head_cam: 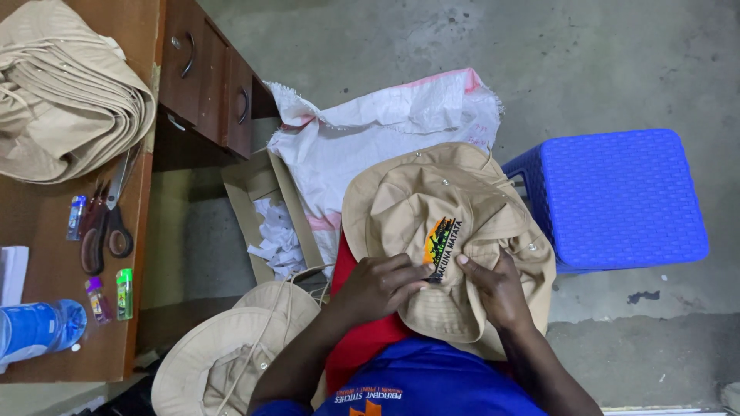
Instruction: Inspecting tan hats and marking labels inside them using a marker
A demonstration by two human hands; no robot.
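Both hands are on the beige sun hat (455, 223) in the lap: the left hand (378, 286) pinches closed at the lower edge of the embroidered patch (441, 245), a small yellow, green and black emblem on the crown, while the right hand (497, 289) grips the brim fabric just beside it, thumb pressed down. Out from there, a second beige hat (223, 354) lies by the left knee, a cardboard box (262, 192) of white scraps behind it, a white woven sack (385, 123) beyond, a blue plastic stool (624, 196) right. On the wooden desk (46, 231): stacked hats (65, 92), scissors (108, 223), a blue-labelled bottle (35, 327).
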